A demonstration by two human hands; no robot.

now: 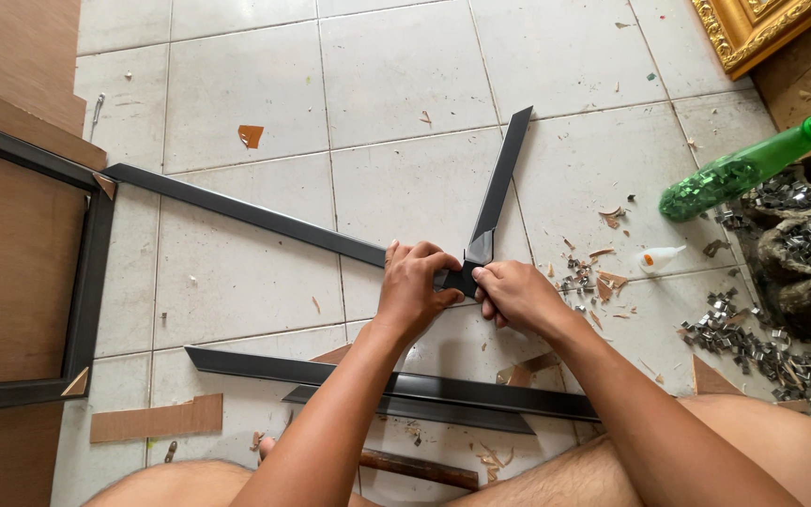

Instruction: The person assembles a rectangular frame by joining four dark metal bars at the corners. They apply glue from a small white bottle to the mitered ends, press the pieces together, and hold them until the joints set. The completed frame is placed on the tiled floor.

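The left hand was curled shut over the end of the long black frame strip, and the right hand was pinched closed on the mitred end of the shorter black strip, so that both hands met at the corner joint low on the tiled floor, just ahead of the person's knees. To do this step well, it seemed best to keep both strips flat on the tile, press the two cut faces together with even force from each side, and check that the outer edges ran flush before anything was fixed. The long strip ran away to the upper left until its far end touched the assembled dark frame with its brown backing; that end left little room to slide leftward. The short strip pointed up and right over bare tile, where there was more freedom to swing. Near the person lay two spare black strips, close under the forearms. To the right, well apart from the joint, sat scattered metal staples, wood chips, a small white glue bottle and a green bottle lying on its side.
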